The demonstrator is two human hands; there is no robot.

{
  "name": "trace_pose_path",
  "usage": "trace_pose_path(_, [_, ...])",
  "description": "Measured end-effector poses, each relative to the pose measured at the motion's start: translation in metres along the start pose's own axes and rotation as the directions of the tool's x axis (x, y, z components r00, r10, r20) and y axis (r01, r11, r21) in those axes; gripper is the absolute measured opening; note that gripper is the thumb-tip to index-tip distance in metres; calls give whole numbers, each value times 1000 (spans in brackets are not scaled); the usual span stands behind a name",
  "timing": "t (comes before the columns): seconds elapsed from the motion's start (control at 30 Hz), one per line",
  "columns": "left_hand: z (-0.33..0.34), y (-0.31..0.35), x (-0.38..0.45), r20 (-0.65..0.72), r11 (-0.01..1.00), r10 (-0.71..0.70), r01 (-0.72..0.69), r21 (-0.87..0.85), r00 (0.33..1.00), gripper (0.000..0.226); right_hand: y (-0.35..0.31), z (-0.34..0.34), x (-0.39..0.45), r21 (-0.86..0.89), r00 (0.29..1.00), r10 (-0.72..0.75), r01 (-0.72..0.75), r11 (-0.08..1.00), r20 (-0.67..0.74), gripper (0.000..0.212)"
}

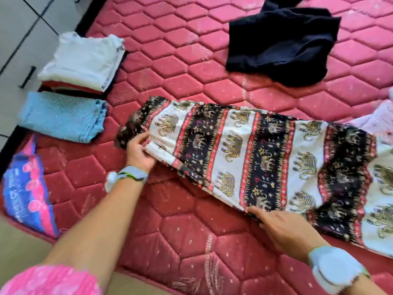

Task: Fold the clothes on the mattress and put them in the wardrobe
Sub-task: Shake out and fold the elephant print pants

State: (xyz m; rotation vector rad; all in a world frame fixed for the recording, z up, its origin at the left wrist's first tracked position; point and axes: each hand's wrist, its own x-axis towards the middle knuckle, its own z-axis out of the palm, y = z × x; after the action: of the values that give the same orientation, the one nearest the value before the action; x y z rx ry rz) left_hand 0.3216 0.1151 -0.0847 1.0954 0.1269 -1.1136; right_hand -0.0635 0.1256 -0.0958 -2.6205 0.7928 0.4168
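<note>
An elephant-print garment (244,150) in white, black and red lies stretched across the red quilted mattress (182,81). My left hand (139,152) grips its left end, at the gathered waistband. My right hand (282,226) pinches the near edge of the same garment, further right. A crumpled black garment (282,43) lies unfolded at the far side of the mattress.
Folded clothes sit along the mattress's left edge: a white piece on a stack (85,60), a light blue piece (63,118) and a pink-and-blue piece (27,194). A pale pink cloth (380,118) shows at the right edge. Tiled floor (19,39) lies to the left.
</note>
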Motion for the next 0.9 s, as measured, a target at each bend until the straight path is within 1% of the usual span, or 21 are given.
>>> trace_pose_path(0.03, [-22,17,-2,-36,999,40,-41,-13,999,31,-10,-5,6,41,999,-46,46,998,0,50])
trace_pose_path(0.07, [-41,30,-6,-74,998,62,-63,-20,995,40,-17,-8,7,87,997,-24,17,996,79,52])
trace_pose_path(0.13, [-76,42,-18,-230,998,59,-65,-19,971,42,-24,-6,10,63,985,-49,39,997,164,54])
trace_pose_path(0.17, [-96,44,-21,-307,999,33,-40,-16,951,40,-26,-4,15,52,985,-64,57,997,158,54])
trace_pose_path(0.23, [-113,43,-28,-391,1000,16,-6,27,920,26,-29,1,25,72,990,-78,70,995,115,49])
trace_pose_path(0.3, [-116,39,-23,-376,977,83,-1,213,923,35,-34,5,40,50,996,-90,91,995,-14,49])
trace_pose_path(0.33, [-114,36,-20,-352,940,156,-30,339,923,45,-39,4,51,43,994,-83,87,995,-74,45])
trace_pose_path(0.37, [-112,34,-15,-317,856,240,-46,515,918,55,-47,2,64,65,992,-72,79,995,-103,40])
trace_pose_path(0.4, [-114,29,-9,-232,725,311,-72,685,922,61,-56,1,79,99,991,-72,83,992,-117,37])
trace_pose_path(0.47, [-118,25,-5,-133,477,377,-69,876,917,57,-79,-7,111,189,986,-69,97,977,-154,39])
trace_pose_path(0.5, [-122,28,-4,-152,450,398,-48,892,904,48,-94,-10,131,224,982,-59,100,969,-180,39])
trace_pose_path(0.57, [-131,30,-6,-232,476,437,-4,879,869,30,-118,-13,166,233,976,-8,60,971,-218,38])
trace_pose_path(0.6, [-137,30,-6,-259,473,457,14,881,851,28,-129,-15,179,227,975,35,17,974,-221,41])
trace_pose_path(0.63, [-138,32,-10,-307,521,458,28,853,834,30,-139,-16,190,222,973,68,-17,975,-221,45])
trace_pose_path(0.67, [-142,33,-14,-353,585,467,16,811,811,32,-150,-17,198,227,979,53,-7,974,-199,48])
trace_pose_path(0.73, [-151,33,-20,-448,749,415,-17,663,792,29,-169,-17,209,257,990,-111,130,958,-89,45])
trace_pose_path(0.77, [-152,34,-25,-496,802,368,1,597,786,23,-175,-16,214,284,978,-206,207,936,-36,42])
trace_pose_path(0.8, [-153,33,-27,-503,830,337,1,558,796,14,-180,-16,215,305,964,-264,260,916,-29,38])
trace_pose_path(0.83, [-153,34,-31,-473,812,330,10,584,817,10,-184,-17,217,310,962,-267,271,911,-59,34])
trace_pose_path(0.87, [-156,33,-32,-402,750,343,10,661,849,24,-186,-18,219,306,968,-209,242,921,-137,30])
trace_pose_path(0.9, [-158,34,-34,-315,645,345,20,764,884,38,-187,-17,222,308,970,-132,192,932,-205,28])
